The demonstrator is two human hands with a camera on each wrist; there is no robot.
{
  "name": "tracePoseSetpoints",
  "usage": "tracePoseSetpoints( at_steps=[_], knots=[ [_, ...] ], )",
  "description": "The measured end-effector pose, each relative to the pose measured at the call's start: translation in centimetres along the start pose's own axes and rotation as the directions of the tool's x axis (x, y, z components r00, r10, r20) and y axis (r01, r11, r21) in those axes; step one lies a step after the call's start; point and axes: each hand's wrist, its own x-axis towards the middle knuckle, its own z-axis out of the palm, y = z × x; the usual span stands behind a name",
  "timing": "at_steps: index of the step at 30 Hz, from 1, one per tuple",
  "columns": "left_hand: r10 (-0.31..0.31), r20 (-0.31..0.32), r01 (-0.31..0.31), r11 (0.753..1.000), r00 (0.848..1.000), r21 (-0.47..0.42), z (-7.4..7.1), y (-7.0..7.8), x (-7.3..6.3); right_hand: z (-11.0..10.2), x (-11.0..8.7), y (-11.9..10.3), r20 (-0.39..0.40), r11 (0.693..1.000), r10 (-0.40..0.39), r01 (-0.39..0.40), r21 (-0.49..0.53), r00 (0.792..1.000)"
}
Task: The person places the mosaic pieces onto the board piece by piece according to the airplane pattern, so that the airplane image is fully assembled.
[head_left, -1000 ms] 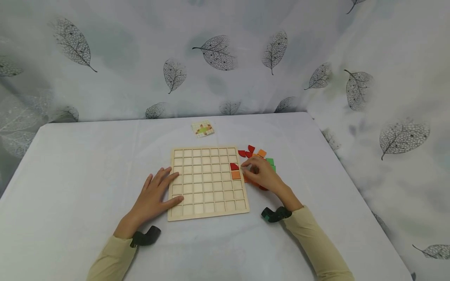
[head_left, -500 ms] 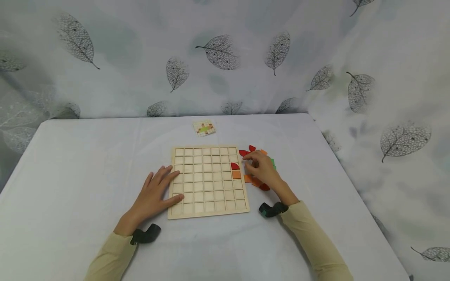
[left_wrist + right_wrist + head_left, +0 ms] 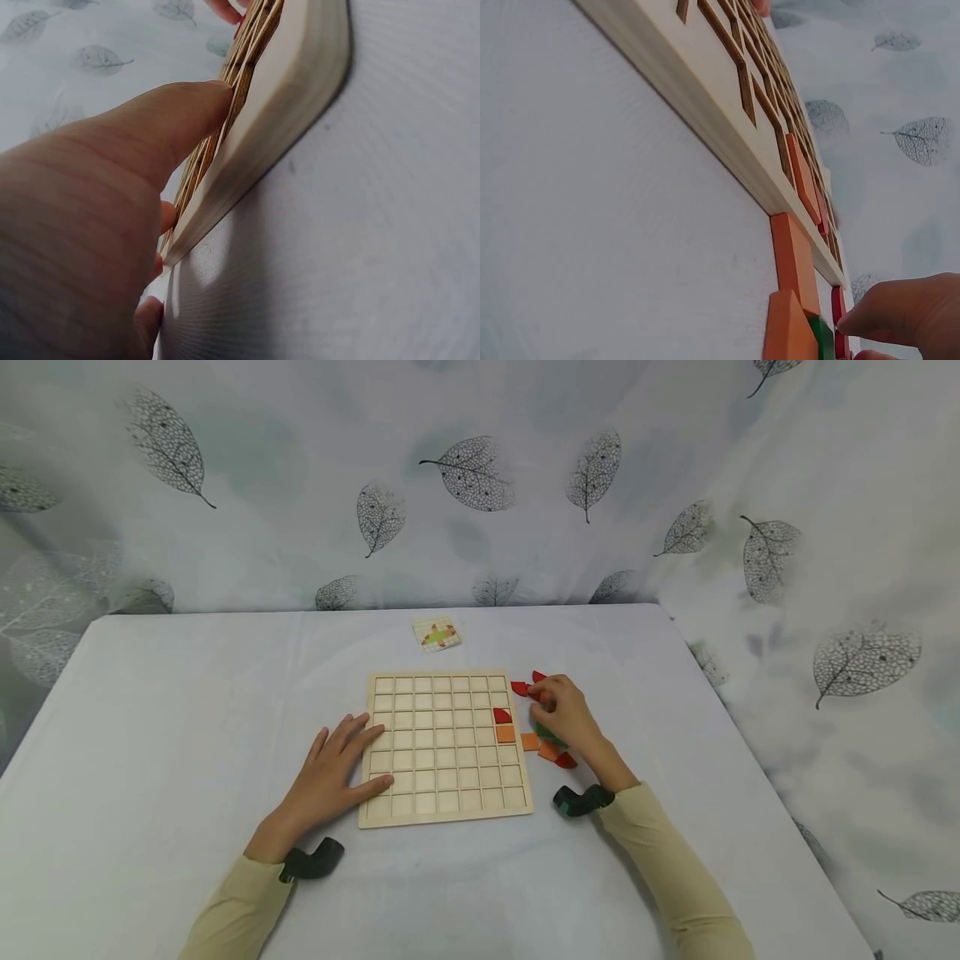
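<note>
A pale wooden grid board [image 3: 420, 742] lies flat on the table, with a red quarter-circle piece [image 3: 502, 716] and an orange square piece [image 3: 506, 734] in neighbouring cells near its right edge. My left hand [image 3: 326, 781] rests on the board's left edge, fingers spread and thumb over the front-left cells. To the right of the board, my right hand [image 3: 564, 714] bends its fingers over a small pile of pieces. Its index fingertip is right at the loose red quarter-circle pieces [image 3: 519, 688]; I cannot tell whether it pinches one. The hand hides part of the pile.
Loose orange pieces [image 3: 548, 750], a green piece [image 3: 553, 737] and another red piece [image 3: 566, 761] lie below my right hand. A small pattern card [image 3: 437, 633] sits behind the board. Leaf-print cloth [image 3: 480, 527] hangs behind the white-covered table.
My right hand has shifted slightly right, away from the board's edge, over the red and green pieces. The left hand stays on the board, and the two pieces in the cells have not moved.
</note>
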Motion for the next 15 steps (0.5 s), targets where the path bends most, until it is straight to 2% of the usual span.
tracePoseSetpoints(
  at_steps=[6, 15],
  knots=[
    [0.0, 0.002, 0.0, 1.0, 1.0, -0.003, -0.06, 0.02, 0.0, -0.2, 0.33, 0.04, 0.032, 1.0, 0.006, -0.006, -0.002, 0.999],
    [0.002, -0.004, -0.002, 1.0, 1.0, 0.007, -0.05, 0.03, -0.01, -0.04, 0.42, 0.35, 0.024, 1.0, -0.016, 0.017, -0.02, 1.0]
  ],
)
